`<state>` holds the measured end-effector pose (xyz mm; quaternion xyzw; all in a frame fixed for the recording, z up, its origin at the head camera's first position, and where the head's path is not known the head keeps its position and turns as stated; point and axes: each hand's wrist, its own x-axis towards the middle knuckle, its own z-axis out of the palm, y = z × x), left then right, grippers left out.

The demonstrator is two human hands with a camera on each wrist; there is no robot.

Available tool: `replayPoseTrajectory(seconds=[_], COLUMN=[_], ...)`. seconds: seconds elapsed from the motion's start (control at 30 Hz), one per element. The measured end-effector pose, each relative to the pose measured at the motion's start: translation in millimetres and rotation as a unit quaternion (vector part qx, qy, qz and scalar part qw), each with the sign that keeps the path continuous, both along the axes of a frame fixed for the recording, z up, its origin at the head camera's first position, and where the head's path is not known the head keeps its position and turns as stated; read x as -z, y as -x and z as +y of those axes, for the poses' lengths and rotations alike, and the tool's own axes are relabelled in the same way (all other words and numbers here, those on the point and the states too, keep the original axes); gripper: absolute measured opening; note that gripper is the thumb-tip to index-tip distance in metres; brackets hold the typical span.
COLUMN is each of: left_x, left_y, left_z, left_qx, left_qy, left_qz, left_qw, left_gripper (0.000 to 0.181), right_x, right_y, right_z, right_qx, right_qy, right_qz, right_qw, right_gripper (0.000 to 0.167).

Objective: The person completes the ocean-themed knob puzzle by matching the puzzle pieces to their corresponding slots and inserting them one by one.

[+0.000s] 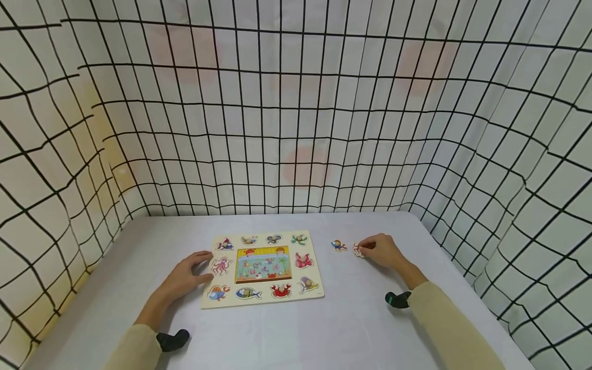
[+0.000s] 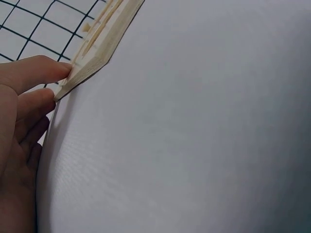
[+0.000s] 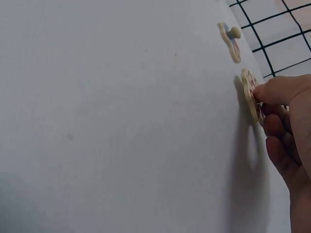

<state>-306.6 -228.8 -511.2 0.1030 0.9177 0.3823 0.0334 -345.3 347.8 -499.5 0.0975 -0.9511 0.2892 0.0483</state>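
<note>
A wooden peg puzzle board [image 1: 264, 303] with sea-animal pictures around a central aquarium scene lies on the table. My left hand [image 1: 182, 277] rests at its left side, thumb and fingertips touching the edge; in the left wrist view the board's corner [image 2: 99, 60] shows beside the fingers. To the right of the board, my right hand [image 1: 384, 251] pinches a small red-and-white puzzle piece [image 1: 358, 250]. That piece [image 3: 250, 94] stands tilted on its side in the right wrist view, its picture partly hidden by the fingers. Beside it lies a blue-and-orange knobbed piece [image 1: 339, 245].
A white cloth covers the table [image 1: 296, 339]. Black grid netting [image 1: 300, 123] over pale walls closes off the back and both sides. Dark bands with camera mounts [image 1: 173, 340] sit at both wrists.
</note>
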Motion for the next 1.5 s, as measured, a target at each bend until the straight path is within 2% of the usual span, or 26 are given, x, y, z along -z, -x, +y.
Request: replayPoseTrajectory(seconds=[0.13, 0.93, 1.27, 1.5], left_x=[-1.3, 0.9, -0.5, -1.3], left_y=[-0.4, -0.4, 0.1, -1.4], left_z=[-0.5, -1.3, -2.1, -3.1], left_qx=[0.003, 0.006, 0.010, 0.017], left_qy=[-0.001, -0.004, -0.003, -0.007], left_qz=[-0.004, -0.012, -0.012, -0.012], left_qw=[1.0000, 0.9999, 0.9999, 0.9998], left_gripper=[0.069, 0.070, 0.070, 0.070], right_x=[-6.4, -31.3, -31.5, -27.9], right_y=[1.1, 16.0, 24.3, 25.4], right_z=[-10, -84, -136, -170], right_qx=[0.000, -0.086, -0.130, -0.166], right_qy=[0.006, 0.037, 0.028, 0.032], right_qz=[0.002, 0.026, 0.020, -0.002], right_qw=[1.0000, 0.9953, 0.9909, 0.9856], right_gripper=[0.015, 0.012, 0.012, 0.012])
